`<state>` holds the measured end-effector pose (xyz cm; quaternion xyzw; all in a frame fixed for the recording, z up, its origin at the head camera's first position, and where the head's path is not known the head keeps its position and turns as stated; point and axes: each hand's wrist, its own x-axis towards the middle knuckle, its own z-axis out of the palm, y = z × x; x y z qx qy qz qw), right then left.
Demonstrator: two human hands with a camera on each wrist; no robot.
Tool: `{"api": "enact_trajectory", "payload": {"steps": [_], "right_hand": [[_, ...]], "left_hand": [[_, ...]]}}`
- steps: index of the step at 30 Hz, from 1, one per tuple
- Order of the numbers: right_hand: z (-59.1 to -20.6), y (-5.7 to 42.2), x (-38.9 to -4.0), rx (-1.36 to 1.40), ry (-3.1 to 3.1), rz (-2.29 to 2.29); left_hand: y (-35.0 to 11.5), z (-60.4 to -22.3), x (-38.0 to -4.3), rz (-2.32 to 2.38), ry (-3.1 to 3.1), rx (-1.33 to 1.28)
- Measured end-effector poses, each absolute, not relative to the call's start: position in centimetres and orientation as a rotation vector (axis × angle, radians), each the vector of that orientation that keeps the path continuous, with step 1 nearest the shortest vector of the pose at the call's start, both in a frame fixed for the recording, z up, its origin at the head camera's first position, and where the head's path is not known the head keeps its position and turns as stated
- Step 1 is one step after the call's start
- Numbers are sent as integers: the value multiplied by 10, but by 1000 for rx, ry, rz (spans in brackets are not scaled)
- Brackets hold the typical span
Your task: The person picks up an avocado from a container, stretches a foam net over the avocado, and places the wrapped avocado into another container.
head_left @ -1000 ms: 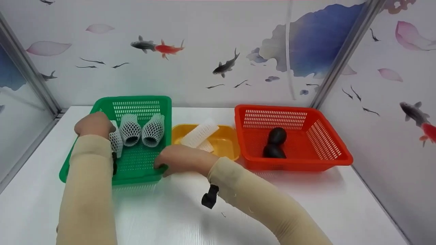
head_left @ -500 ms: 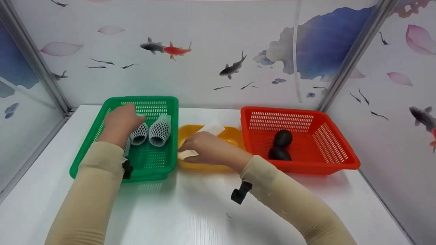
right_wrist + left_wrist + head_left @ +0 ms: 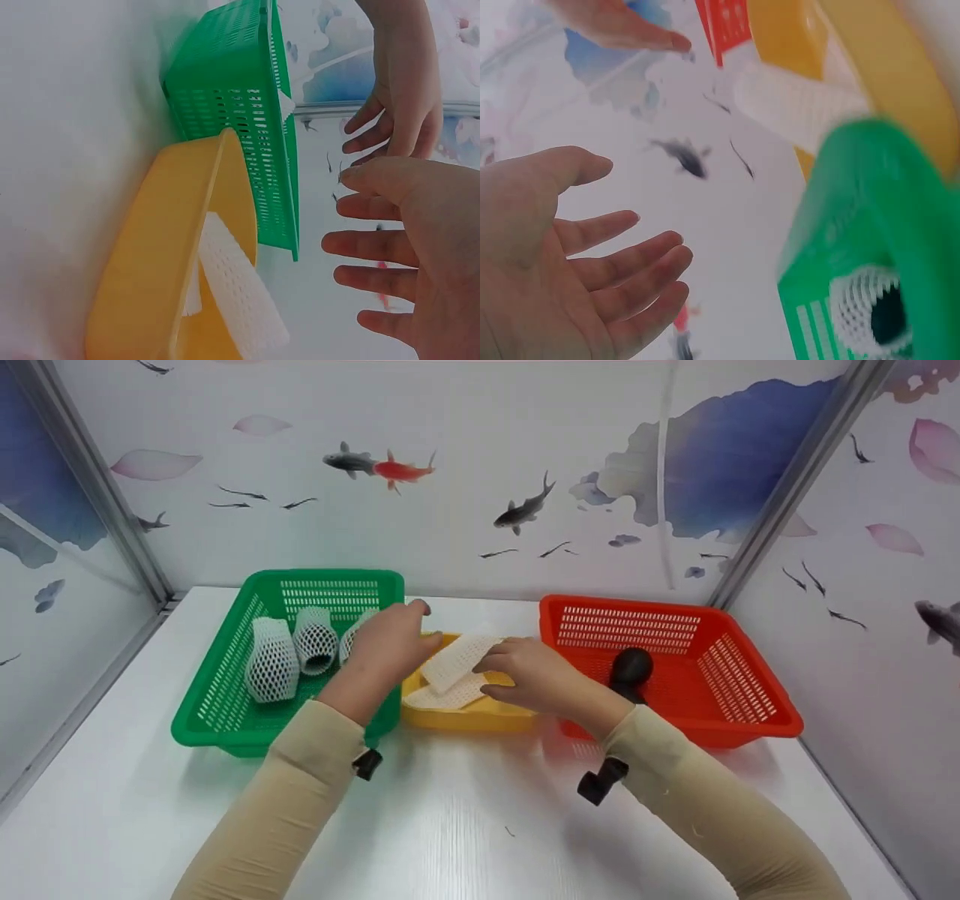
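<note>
My left hand (image 3: 386, 656) is over the right rim of the green basket (image 3: 217, 727), fingers spread and holding nothing. My right hand (image 3: 540, 679) hovers over the right part of the yellow tray (image 3: 469, 721), its fingers also extended and free. In the tray lie white foam net sleeves (image 3: 463, 664), one leaning up on another. The green basket contains foam-netted items; the left one (image 3: 272, 667) and the middle one (image 3: 315, 641) show fully, with a dark end visible in the middle one. The third (image 3: 870, 311) is partly hidden by my left hand in the head view.
To the right stands a red basket (image 3: 750, 724) with dark egg-shaped objects (image 3: 632, 666), partly covered by my right arm. Patterned wall panels enclose the white table (image 3: 457, 810) at the back and sides.
My left hand has moved right, from the netted items at the basket's left to its right rim. My right hand went from the green basket's front corner to the yellow tray, then farther right.
</note>
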<state>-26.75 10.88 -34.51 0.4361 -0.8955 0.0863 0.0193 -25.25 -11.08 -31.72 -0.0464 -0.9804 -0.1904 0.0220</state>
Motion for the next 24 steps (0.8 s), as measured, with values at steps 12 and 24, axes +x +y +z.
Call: {"api": "enact_trajectory", "payload": {"steps": [12, 24], "right_hand": [[-354, 177, -263, 1037, -2928, 337], [-360, 218, -275, 889, -3077, 366]], "left_hand": [[-31, -341, -232, -567, -3024, -344], [25, -371, -222, -331, -2837, -696]]}}
